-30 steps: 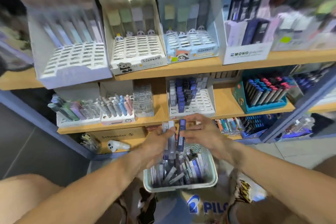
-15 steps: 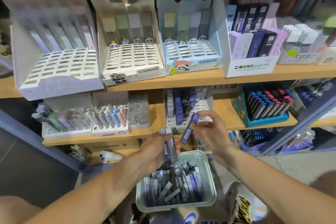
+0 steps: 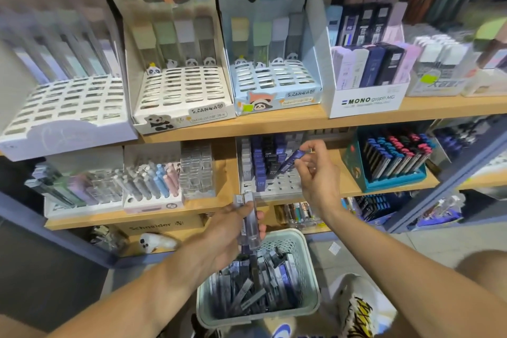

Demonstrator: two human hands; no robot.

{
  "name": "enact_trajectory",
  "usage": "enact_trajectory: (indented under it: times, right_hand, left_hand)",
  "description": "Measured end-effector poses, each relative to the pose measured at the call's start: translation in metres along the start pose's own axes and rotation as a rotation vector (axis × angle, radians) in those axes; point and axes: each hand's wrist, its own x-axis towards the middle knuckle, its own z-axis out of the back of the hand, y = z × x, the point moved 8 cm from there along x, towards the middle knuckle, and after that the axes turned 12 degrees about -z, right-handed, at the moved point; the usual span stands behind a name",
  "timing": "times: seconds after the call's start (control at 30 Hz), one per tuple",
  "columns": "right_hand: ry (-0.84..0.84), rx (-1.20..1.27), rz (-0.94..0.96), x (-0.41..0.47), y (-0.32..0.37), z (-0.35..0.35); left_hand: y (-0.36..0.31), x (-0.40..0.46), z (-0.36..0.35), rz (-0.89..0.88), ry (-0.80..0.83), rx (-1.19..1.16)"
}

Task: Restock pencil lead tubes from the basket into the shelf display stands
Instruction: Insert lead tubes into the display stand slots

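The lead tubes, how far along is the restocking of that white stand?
Partly done: the white stand holds tubes in its back rows, while front slots sit open. In hand: the right hand pinches a purple tube over the stand, and the left hand grips spare tubes. Left: the basket holds many more.

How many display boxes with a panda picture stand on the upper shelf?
2. The white panda box stands left of centre on the upper shelf; the blue panda box stands directly to its right. None seems hidden.
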Motion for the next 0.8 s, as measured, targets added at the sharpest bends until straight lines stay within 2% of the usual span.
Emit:
enact_trajectory:
  times: [0.17, 0.37, 0.57, 0.8]
  right_hand:
    - [0.020, -0.087, 0.056, 0.003, -0.001, -0.005]
    - [0.042, -0.216, 0.218, 0.001, 0.014, -0.015]
    - [0.058, -0.308, 0.254, 0.009, 0.016, -0.020]
    - [0.072, -0.256, 0.244, 0.009, 0.012, -0.013]
  left_hand:
    - [0.001, -0.001, 0.000, 0.018, 0.002, -0.019]
    - [0.003, -0.004, -0.002, 0.050, 0.005, -0.039]
    - [-0.002, -0.009, -0.010, 0.038, 0.026, -0.036]
    - [-0.003, -0.010, -0.010, 0.037, 0.013, -0.045]
